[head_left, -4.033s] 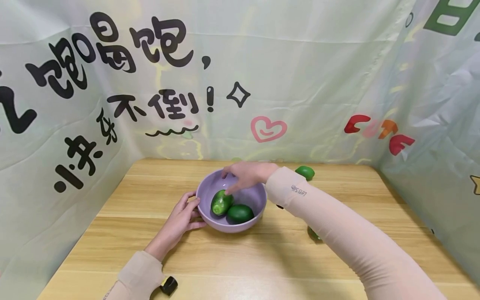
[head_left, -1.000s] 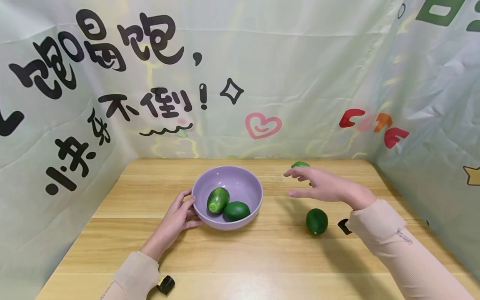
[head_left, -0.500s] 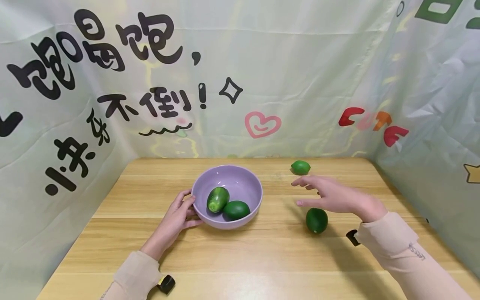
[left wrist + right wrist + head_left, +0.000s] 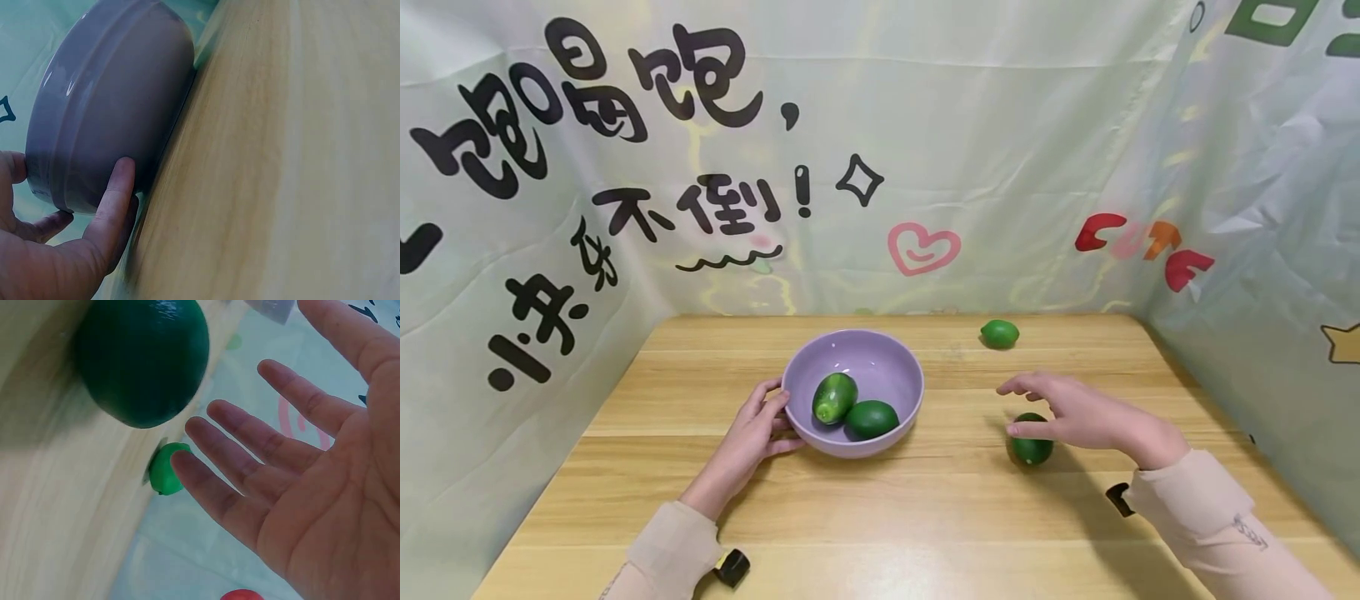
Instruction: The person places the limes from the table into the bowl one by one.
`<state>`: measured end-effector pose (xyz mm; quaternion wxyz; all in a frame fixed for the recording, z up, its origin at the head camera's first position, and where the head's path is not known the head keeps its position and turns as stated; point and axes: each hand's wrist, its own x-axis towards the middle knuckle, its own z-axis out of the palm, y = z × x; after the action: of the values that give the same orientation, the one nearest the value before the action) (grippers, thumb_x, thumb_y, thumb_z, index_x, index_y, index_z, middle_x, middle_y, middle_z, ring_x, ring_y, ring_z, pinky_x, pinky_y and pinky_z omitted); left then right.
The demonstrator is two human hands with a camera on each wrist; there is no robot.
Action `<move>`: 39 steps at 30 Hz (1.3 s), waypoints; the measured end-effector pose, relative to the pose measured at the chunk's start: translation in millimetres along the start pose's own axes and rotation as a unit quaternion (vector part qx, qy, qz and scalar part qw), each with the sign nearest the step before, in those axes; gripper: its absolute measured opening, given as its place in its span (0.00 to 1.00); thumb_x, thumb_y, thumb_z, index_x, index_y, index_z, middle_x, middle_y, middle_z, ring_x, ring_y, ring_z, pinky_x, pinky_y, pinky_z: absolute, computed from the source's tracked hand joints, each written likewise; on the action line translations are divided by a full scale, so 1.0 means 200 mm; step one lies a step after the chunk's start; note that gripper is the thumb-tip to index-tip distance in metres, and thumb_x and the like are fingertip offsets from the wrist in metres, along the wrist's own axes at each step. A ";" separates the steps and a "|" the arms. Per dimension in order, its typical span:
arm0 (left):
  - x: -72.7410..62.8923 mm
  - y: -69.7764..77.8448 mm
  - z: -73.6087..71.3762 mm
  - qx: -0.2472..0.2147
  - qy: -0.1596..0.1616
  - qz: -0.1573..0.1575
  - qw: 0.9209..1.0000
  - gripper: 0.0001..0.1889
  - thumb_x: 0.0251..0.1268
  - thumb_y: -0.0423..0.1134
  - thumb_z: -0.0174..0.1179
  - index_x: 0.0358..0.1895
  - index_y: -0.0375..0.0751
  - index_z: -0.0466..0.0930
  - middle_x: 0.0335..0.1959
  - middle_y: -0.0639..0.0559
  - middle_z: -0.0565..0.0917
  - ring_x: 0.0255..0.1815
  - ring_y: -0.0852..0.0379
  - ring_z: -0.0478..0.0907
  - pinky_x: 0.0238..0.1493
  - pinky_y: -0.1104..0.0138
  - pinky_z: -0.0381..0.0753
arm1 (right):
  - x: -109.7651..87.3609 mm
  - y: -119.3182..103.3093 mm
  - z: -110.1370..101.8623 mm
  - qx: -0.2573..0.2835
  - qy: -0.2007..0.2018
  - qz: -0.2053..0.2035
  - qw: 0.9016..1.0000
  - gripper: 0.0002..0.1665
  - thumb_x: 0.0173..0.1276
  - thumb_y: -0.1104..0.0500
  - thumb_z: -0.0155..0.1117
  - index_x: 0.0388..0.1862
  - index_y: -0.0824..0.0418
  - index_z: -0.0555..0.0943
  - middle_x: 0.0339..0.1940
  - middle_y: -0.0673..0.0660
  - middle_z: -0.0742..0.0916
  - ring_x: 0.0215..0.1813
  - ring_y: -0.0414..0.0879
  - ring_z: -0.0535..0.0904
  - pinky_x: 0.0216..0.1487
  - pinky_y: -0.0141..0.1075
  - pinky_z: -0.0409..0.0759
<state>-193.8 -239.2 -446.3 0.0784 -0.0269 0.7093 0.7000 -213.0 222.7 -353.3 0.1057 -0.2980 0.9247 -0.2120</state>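
My right hand (image 4: 1093, 417) has dropped from above the far lime (image 4: 1000, 333) to hover just over the dark green lime (image 4: 1032, 448) on the worktop (image 4: 925, 517); I judge this fruit is the one now being reached for. Its fingers (image 4: 250, 456) are spread and hold nothing. My left hand (image 4: 752, 437) steadies the purple bowl (image 4: 880, 367), fingers curled against its wall. The bowl contains two green fruits (image 4: 853, 407).

Sitting centre-left on the table (image 4: 925, 508): bowl (image 4: 895, 375), two fruits (image 4: 834, 397) lying inside. Lying right of it: one fruit (image 4: 1033, 451); another (image 4: 1000, 333) resting farther back.
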 end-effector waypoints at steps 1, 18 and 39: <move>0.00 0.00 0.00 0.000 0.000 0.001 1.000 0.25 0.91 0.48 0.42 0.82 0.47 0.59 0.74 0.31 0.70 0.61 0.43 0.86 0.60 0.52 0.92 | -0.01 0.00 0.01 -0.002 0.000 0.000 1.000 0.36 0.74 0.37 0.71 0.71 0.56 0.79 0.70 0.60 0.84 0.68 0.67 0.81 0.61 0.59 0.86; 0.00 0.00 0.00 0.005 -0.001 -0.002 1.000 0.25 0.92 0.48 0.42 0.82 0.47 0.59 0.74 0.30 0.70 0.60 0.45 0.87 0.60 0.52 0.93 | -0.07 0.05 0.09 -0.013 0.003 0.019 1.000 0.38 0.69 0.40 0.78 0.69 0.58 0.80 0.67 0.65 0.83 0.68 0.66 0.80 0.65 0.63 0.82; 0.00 0.00 0.00 -0.001 -0.002 -0.003 1.000 0.24 0.92 0.48 0.41 0.81 0.48 0.59 0.73 0.31 0.70 0.59 0.47 0.87 0.60 0.52 0.92 | -0.07 0.09 0.14 -0.009 0.000 0.022 1.000 0.39 0.62 0.45 0.84 0.68 0.58 0.81 0.63 0.64 0.82 0.61 0.58 0.81 0.56 0.51 0.85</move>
<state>-193.7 -238.4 -445.5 0.0818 -0.0279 0.7086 0.7003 -202.7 235.1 -384.7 0.1078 -0.2791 0.9328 -0.2010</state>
